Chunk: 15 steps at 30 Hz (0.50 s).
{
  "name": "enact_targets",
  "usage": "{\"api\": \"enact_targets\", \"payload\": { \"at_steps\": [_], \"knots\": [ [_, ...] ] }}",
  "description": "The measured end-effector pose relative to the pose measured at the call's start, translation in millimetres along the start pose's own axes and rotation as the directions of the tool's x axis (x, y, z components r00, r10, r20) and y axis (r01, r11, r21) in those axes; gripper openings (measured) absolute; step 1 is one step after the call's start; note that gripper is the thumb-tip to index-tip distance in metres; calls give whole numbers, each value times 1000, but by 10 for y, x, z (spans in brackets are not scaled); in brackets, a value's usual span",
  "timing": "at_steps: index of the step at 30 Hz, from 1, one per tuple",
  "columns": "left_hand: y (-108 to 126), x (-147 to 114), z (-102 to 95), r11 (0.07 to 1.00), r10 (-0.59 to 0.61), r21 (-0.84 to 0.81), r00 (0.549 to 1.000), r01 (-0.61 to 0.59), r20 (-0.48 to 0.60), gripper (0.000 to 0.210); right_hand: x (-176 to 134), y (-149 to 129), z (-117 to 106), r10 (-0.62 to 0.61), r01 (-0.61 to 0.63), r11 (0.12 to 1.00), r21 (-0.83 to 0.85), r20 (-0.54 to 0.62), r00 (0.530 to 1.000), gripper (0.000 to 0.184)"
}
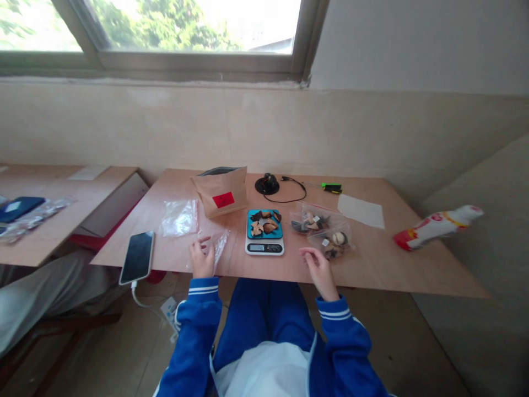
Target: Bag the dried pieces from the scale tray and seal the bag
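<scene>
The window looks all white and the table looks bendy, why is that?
Head view: daylight overexposes the window, so part of the outside washes to white; the wide lens bows the table edges and the wall lines; the left hand and right hand look slightly soft, and the scale display is too small to read.

Clear plastic bag [217, 246]: empty, crumpled, flat on table [380, 264] near front edge, just left of scale; left hand [201, 259] rests on its near end, fingers spread.

Digital scale [264, 247]: white body, lit display facing front, teal platform loaded with brown and dark irregular pieces [263, 221]; centred between hands.

Two filled clear bags [324, 229]: same mixed pieces plus small tags, overlapping, right of scale; right hand [319, 270] just before nearer one, fingers loosely curled, contact unclear.
</scene>
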<state>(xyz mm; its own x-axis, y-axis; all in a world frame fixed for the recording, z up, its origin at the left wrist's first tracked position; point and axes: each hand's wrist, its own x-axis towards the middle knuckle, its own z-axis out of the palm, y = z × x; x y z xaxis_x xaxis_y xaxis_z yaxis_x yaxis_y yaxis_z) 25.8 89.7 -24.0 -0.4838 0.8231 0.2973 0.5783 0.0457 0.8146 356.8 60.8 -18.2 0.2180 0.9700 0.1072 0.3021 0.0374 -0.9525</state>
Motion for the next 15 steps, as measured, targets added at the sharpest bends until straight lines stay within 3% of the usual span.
{"api": "enact_targets", "payload": {
  "at_steps": [3, 7, 10, 15],
  "knots": [
    [-126, -128, 52, 999, -19, 43, 999, 17, 45, 25, -273, -15, 11, 61, -61, 998, -3, 71, 996, 35],
    [-130, -128, 97, 996, -58, 65, 995, 52, 83, 18, -500, -125, 79, 53, -54, 998, 7, 164, 985, 32],
    [-66, -87, 76, 996, -82, 50, 990, 77, 114, 7, -577, -239, 146, 34, -37, 999, 8, 241, 970, 30],
    [194, -288, -26, 996, -70, -50, 985, 78, 155, 16, -606, -496, 419, -4, -18, 998, 55, 383, 924, 29]
  ]
}}
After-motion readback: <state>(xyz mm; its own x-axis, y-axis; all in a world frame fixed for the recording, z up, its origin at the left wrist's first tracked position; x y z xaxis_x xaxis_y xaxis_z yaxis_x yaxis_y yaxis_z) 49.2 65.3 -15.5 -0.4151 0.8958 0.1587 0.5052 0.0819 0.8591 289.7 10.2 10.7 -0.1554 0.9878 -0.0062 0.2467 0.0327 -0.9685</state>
